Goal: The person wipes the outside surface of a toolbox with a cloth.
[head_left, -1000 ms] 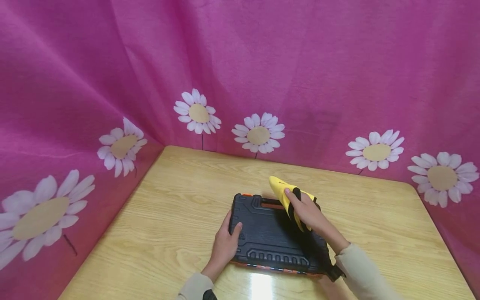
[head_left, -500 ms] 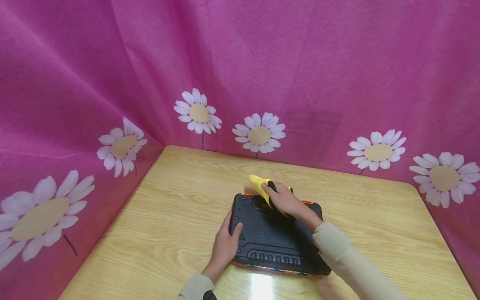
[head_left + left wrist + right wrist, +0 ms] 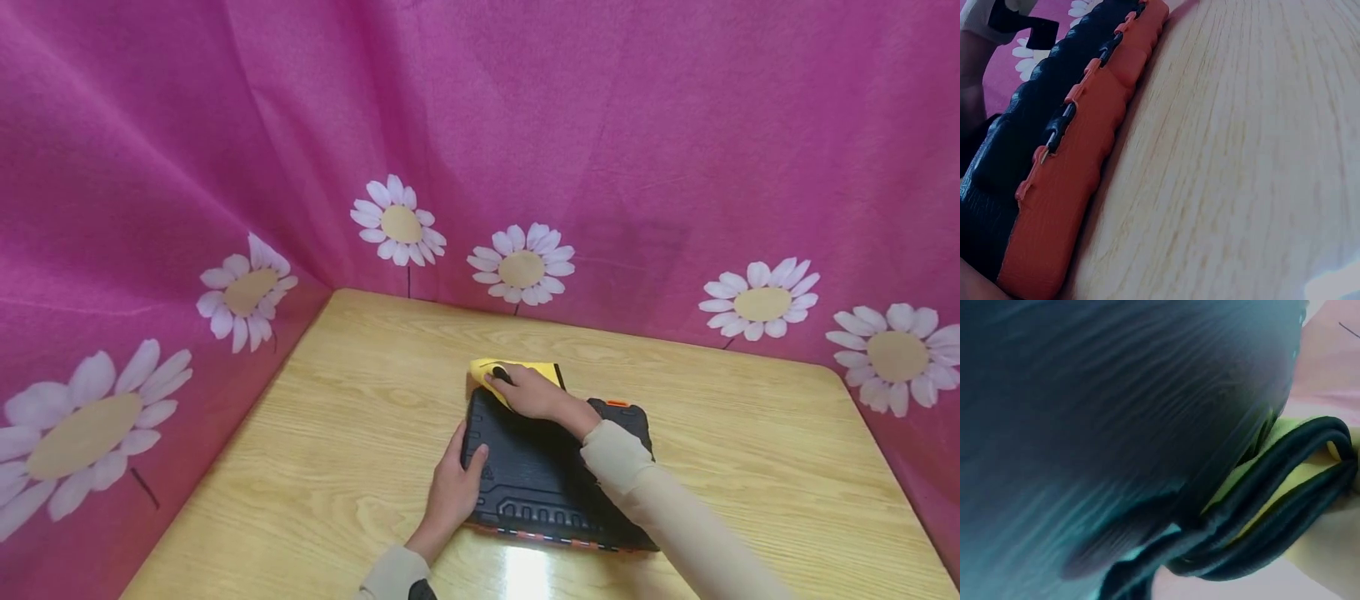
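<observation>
Case: the case (image 3: 525, 454) lies flat on the table (image 3: 345, 417), rightward of the left hand (image 3: 453, 490) and beneath the right sleeve (image 3: 615, 457)
Long axis: runs left to right across the person's front, the right end slanted slightly nearer to them
Nearer hand: the left touches the case's left edge; the right hand (image 3: 531, 392) is over its far left part, beyond the left one, its forearm crossing the top diagonally
Left grip: fingers along the side, thumb on top, holding that edge
Right grip: fingers closed on the cloth (image 3: 546, 369); how tightly cannot be told
Cloth: spread over the far left corner and past the far edge; whether it presses down is unclear
Cloth stuff: soft, yellow, with dark, rounded edging (image 3: 1247, 562) looping near the wrist
Case stuff: hard-looking, probably plastic; black ribbed top with creased grain, orange half (image 3: 1054, 250) below, black and orange knuckles along the near side, an orange tab (image 3: 618, 403) at the far right
Curtain: pink curtain (image 3: 480, 100), softly folded, printed with white daisies (image 3: 401, 223)
</observation>
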The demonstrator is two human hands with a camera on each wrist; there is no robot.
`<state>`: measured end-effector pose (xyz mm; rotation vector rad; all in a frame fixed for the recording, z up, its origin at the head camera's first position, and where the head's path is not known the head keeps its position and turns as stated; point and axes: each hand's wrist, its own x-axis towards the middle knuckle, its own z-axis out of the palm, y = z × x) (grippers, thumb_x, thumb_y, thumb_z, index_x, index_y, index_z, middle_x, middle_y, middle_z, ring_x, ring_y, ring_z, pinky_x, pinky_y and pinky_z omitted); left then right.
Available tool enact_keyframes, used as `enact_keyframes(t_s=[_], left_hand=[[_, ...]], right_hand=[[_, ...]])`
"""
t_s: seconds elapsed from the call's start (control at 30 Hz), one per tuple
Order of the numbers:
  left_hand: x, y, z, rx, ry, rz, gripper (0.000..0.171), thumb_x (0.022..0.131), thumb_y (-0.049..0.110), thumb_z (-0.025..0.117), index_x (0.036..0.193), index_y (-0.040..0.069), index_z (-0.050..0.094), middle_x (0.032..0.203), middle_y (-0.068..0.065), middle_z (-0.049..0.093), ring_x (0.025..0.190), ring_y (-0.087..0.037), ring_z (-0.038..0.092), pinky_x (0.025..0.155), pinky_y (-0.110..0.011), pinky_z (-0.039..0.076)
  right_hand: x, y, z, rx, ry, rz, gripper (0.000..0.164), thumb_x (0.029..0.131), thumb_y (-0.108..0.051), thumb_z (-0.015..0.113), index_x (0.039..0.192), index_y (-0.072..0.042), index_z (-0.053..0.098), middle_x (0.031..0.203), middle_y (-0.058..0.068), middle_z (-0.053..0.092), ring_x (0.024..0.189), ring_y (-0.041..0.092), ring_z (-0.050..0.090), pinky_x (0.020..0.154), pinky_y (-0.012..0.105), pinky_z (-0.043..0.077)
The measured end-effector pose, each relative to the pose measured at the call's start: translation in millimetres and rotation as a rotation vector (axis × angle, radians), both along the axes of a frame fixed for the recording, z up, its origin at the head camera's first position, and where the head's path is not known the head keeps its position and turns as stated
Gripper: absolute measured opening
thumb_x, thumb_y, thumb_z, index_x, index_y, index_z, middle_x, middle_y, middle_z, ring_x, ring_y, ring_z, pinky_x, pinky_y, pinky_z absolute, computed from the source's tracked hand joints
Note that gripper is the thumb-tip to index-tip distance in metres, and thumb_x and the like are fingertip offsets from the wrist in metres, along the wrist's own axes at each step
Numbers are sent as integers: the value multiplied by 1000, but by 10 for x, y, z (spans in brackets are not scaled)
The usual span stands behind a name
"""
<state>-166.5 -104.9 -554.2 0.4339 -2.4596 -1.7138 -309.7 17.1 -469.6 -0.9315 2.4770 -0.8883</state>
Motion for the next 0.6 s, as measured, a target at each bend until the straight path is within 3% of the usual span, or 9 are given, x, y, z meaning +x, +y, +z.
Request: enact_keyframes(t_s=[0.2,0.47,0.6], left_hand=[[-1,11,6,-11,2,4,60,104,28,54,155,3,33,155,-21,37,142,-39,34,113,-56,28],[3,0,7,-14,0,2,61,104,28,54,154,0,33,155,-22,36,143,-39,32,114,-56,27],[-7,-4,5,-11,-5,-10,61,105,29,52,154,0,32,156,-22,35,143,-39,31,114,-56,26]], right_hand=[[-5,-131,2,116,87,87,24,106,-30,50,105,-10,62,73,1,47,69,17,53,72,33,44],[-29,-243,-35,162,166,220,21,104,-25,54,113,-10,65,101,2,65,91,19,58,90,40,49],[-24,-260,-45,184,182,213,26,104,-27,55,121,-9,65,112,3,67,101,19,61,100,42,47]])
